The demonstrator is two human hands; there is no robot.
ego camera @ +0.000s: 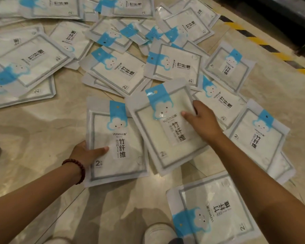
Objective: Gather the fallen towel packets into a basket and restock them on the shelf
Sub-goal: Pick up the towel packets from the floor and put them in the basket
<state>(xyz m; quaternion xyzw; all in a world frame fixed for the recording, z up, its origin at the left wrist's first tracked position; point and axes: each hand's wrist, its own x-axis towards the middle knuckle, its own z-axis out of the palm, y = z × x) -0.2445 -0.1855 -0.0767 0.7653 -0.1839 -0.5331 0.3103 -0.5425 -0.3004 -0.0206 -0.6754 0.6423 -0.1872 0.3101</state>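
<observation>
With your left hand (84, 154) gripping the left packet (120, 166) and your right hand (203, 119) pinching the middle packet (165, 138) at centre frame, square them into one stack before taking more off the floor (42, 131) above.

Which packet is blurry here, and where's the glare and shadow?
Head view: the tilted packet pinched by the right hand is blurred, its print smudged; the upright packet in the left hand reads sharp; glare glints on the tilted packet's blue tab; soft shadows darken the glossy floor.
</observation>
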